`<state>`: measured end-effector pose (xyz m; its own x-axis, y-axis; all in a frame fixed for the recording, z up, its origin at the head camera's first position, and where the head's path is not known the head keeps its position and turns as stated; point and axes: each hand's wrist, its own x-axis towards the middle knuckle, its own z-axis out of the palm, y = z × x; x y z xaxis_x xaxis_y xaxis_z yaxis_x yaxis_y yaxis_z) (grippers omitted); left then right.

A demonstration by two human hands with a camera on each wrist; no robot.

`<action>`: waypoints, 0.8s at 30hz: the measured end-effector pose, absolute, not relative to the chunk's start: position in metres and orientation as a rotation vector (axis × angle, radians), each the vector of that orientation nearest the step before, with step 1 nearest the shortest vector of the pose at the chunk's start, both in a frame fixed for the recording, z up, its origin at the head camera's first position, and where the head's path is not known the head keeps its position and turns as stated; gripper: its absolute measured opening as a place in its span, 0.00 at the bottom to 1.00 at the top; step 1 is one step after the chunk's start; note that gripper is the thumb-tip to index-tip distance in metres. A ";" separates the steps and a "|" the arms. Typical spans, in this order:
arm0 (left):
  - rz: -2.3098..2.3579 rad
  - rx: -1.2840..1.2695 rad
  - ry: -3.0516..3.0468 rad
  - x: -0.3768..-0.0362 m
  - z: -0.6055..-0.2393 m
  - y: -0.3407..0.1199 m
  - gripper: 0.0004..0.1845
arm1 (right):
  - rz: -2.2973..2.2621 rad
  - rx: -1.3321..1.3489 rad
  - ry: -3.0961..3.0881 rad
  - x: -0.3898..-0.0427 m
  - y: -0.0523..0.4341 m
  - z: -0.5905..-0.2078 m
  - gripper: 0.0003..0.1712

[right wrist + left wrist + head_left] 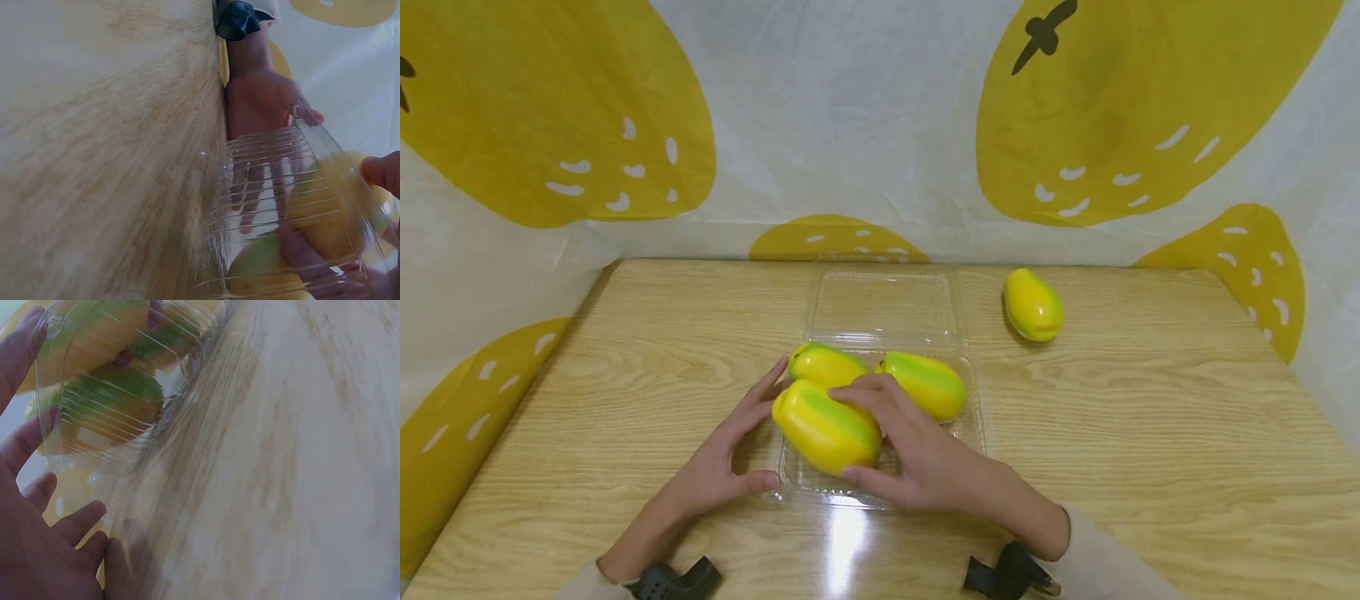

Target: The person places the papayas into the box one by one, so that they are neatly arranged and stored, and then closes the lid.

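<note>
On the tabletop, three mangoes sit in the clear clamshell tray; right hand grips the nearest mango, left hand spread, steadying the tray. Fourth mango waits far right; lid open.

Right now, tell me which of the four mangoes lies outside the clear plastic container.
The mango at the table's far right, lying alone on the wood. The other three sit in the clear plastic container, between the hands.
</note>
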<state>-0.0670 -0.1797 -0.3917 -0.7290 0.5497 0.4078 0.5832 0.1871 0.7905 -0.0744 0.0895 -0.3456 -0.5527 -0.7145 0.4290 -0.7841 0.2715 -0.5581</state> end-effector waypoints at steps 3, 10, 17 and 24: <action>-1.624 -1.136 -2.415 -0.069 -0.400 -0.183 0.37 | 1.162 1.434 -2.490 -0.074 0.090 -0.348 0.37; -1.663 -1.146 -2.404 -0.070 -0.403 -0.184 0.36 | 1.115 1.458 -2.582 -0.072 0.089 -0.350 0.36; -1.685 -1.136 -2.412 -0.070 -0.402 -0.184 0.38 | 1.067 1.511 -2.529 -0.073 0.087 -0.352 0.36; -1.692 -1.143 -2.404 -0.071 -0.404 -0.184 0.38 | 0.955 1.471 -2.537 -0.073 0.088 -0.353 0.36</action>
<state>-0.0706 -0.1843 -0.4035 -0.7373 0.5589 0.3795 0.5458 0.1617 0.8221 -0.0731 0.0879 -0.3530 -0.5437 -0.7663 0.3424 -0.8019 0.3538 -0.4814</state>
